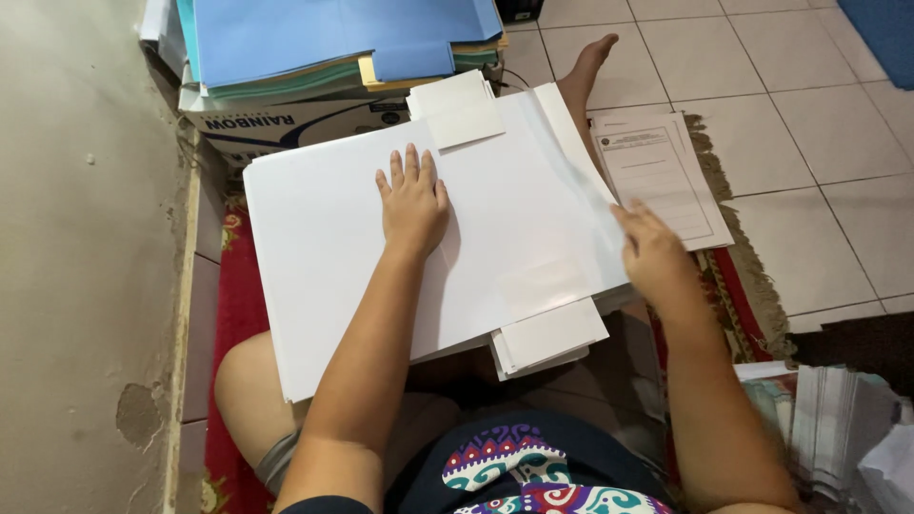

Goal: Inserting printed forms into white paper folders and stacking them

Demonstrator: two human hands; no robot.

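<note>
Left hand [413,202] lay flat, fingers spread, on the big white folder sheet [324,257] across the lap, right hand [649,249] pinching its near edge flap; looked light, thin, floppy, crease-prone, best held at the edges.

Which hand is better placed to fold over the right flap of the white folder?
Probably the right hand: its fingers already grip the right flap at its edge, while the left hand lies flat on the white folder.
</note>
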